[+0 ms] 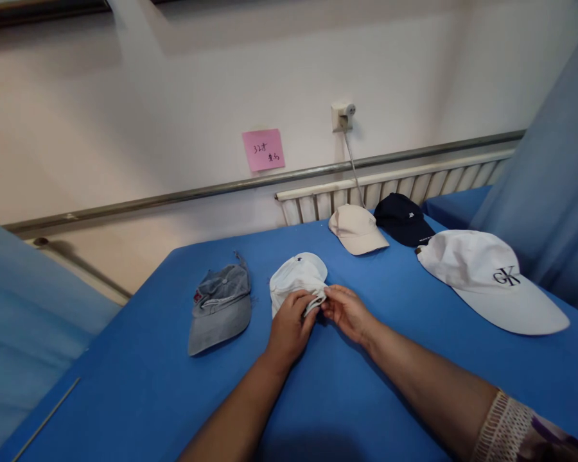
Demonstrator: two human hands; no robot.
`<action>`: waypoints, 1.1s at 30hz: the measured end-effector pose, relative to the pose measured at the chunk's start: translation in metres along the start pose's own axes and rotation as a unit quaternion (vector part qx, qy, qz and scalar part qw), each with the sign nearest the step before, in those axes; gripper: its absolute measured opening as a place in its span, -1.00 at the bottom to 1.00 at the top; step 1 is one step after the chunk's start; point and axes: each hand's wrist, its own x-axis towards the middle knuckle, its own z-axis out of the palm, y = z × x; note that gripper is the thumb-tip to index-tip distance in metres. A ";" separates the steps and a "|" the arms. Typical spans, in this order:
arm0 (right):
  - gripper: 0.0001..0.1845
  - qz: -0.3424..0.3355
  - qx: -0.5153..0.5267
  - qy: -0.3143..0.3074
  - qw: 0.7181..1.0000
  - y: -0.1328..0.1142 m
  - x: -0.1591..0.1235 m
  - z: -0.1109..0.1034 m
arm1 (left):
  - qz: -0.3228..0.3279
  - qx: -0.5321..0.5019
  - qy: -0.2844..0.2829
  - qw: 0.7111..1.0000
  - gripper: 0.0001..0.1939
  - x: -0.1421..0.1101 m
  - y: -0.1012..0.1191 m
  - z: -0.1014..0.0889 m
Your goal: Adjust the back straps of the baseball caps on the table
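A small white baseball cap (293,276) lies on the blue-covered table (366,398), its brim pointing toward the wall. My left hand (291,324) pinches the cap's near edge, with fingers closed around the folded rim. Close beside it, my right hand (349,313) grips the right end of the same edge between thumb and fingers. The strap or fastening there is mostly covered by my fingers. Left of my hands rests a worn grey denim cap (224,305) with a red patch, brim toward me.
Further right lie a beige cap (356,226), a navy cap (402,217) and a large white cap (481,273) with black lettering. A radiator (313,202), rail (197,191) and plugged-in socket (341,119) line the wall. Blue curtains (24,321) hang at both sides.
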 end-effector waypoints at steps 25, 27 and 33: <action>-0.88 0.188 0.132 0.039 0.973 0.012 -0.006 -0.004 | 0.054 0.109 0.044 0.992 -0.76 -0.003 -0.001 0.002; -0.91 0.165 0.129 0.055 0.976 0.012 -0.007 -0.003 | 0.061 0.117 0.040 0.990 -0.79 -0.003 0.002 0.001; -0.78 0.076 0.059 0.092 0.991 0.013 -0.013 0.001 | 0.085 0.145 0.005 0.986 -0.80 -0.003 0.007 0.003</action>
